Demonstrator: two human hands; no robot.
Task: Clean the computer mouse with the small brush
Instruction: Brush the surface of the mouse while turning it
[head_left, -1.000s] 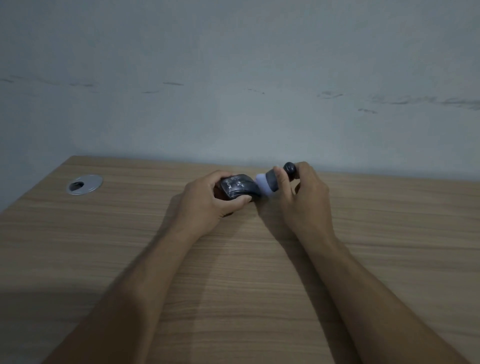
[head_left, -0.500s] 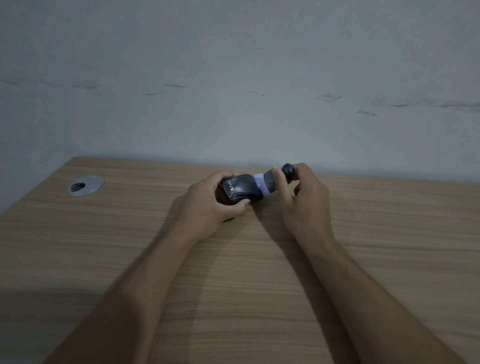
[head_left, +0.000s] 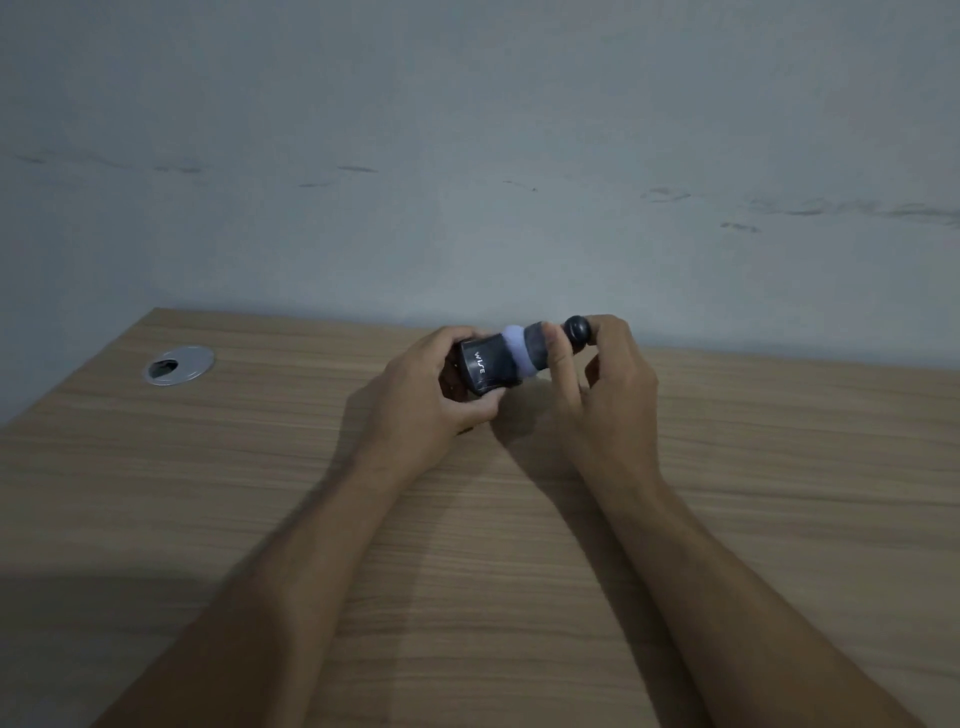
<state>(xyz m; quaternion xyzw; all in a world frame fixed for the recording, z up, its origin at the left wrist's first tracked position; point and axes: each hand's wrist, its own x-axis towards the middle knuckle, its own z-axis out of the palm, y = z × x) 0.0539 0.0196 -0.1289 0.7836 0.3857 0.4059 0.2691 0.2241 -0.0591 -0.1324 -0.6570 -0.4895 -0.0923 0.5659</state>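
- I see my left hand (head_left: 436, 395) closed around the dark glossy computer mouse (head_left: 488, 366), raised above the pale wood-grain desk (head_left: 753, 493).
- My right hand (head_left: 608, 389) pinches the small dark-handled brush (head_left: 550, 345), its white bristles touching the mouse.
- Far left, a round silver cable grommet (head_left: 178, 365); its contents are unclear.

The mouse (head_left: 491, 368) is black with pale lettering; the brush (head_left: 540, 347) has a dark handle and whitish-lilac bristles. The worktop (head_left: 779, 467) is light brown woodgrain with a silver grommet (head_left: 178, 365). The wall (head_left: 467, 156) is pale grey, dark-scuffed.
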